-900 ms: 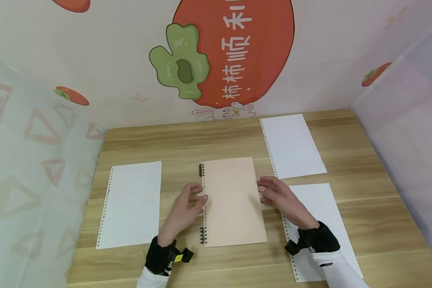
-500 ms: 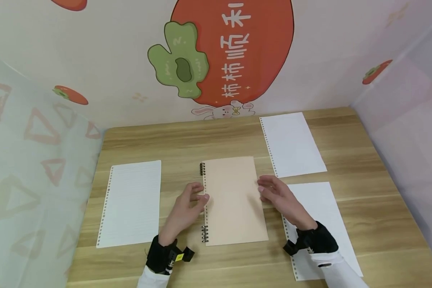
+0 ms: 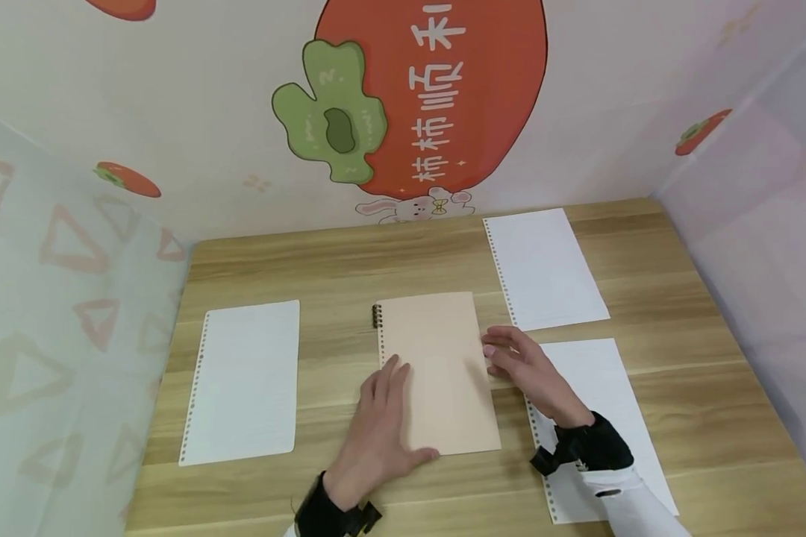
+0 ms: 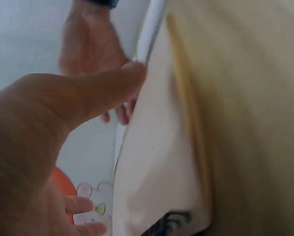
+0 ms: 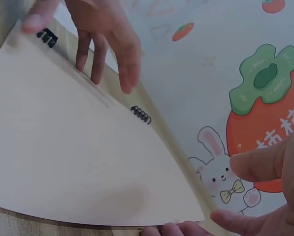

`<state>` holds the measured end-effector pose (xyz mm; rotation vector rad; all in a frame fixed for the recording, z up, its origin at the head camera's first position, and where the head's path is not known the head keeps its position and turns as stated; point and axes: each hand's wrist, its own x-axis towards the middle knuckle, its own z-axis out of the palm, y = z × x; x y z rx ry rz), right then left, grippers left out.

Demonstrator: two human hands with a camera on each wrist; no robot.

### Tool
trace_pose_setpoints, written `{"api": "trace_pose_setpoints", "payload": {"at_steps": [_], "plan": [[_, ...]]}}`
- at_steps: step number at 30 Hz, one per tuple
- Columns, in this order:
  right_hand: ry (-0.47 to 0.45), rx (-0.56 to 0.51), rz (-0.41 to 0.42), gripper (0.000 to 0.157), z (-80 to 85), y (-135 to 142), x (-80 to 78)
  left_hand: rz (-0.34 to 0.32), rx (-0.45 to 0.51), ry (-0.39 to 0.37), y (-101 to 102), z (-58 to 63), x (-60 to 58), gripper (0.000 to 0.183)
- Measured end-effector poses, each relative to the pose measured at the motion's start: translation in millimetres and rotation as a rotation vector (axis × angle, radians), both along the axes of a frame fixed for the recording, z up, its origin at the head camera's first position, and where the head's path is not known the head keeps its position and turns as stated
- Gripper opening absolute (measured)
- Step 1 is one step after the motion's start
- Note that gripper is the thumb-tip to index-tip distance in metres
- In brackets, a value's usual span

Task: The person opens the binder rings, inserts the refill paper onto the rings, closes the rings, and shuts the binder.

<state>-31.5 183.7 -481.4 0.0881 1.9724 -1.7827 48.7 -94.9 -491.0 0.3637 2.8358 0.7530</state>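
Note:
A beige notebook with black coil binding at its left edge lies on the wooden table. My left hand spreads over its lower left part, fingers extended, thumb by the bottom edge. That hand hides the lower coil in the head view; the right wrist view shows both coils, with the left fingers hovering or touching near the bound edge, I cannot tell which. Beside the notebook's right edge, my right hand has loosely bent fingers. In the right wrist view its fingertips lie along that edge.
One white, hole-punched sheet lies on the left of the table. Two more lie at the right: an upper sheet and a lower sheet, partly under the right forearm. Printed cloth walls enclose the back and sides.
My left hand has moved from the notebook's left edge down and to the right, straightening its fingers over the lower left cover. The right hand and the notebook stay nearly still.

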Motion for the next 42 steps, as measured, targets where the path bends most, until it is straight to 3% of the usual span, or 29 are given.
{"api": "trace_pose_setpoints", "payload": {"at_steps": [4,9,14,24,35,42], "plan": [[0.000,-0.009,-0.009,0.065,0.2,-0.7,0.0,-0.040,-0.070,0.086,10.3,-5.4,9.7,0.143],[-0.005,-0.010,-0.015,0.064,0.4,-2.4,0.1,-0.033,-0.104,0.097,14.1,-8.5,12.8,0.138],[0.006,0.033,-0.016,0.062,2.2,-3.3,-1.1,-0.033,-0.098,0.106,13.9,-7.9,13.8,0.134],[0.040,0.093,-0.061,0.055,2.3,-3.0,-5.4,-0.076,-0.040,0.197,11.4,-10.5,14.1,0.129],[0.054,0.178,0.005,0.039,4.5,10.1,-11.7,-0.082,0.067,0.095,12.8,-8.1,13.2,0.119],[0.059,0.137,0.015,0.040,17.3,16.3,-13.9,-0.025,0.241,0.052,13.6,-8.9,9.4,0.078]]}}
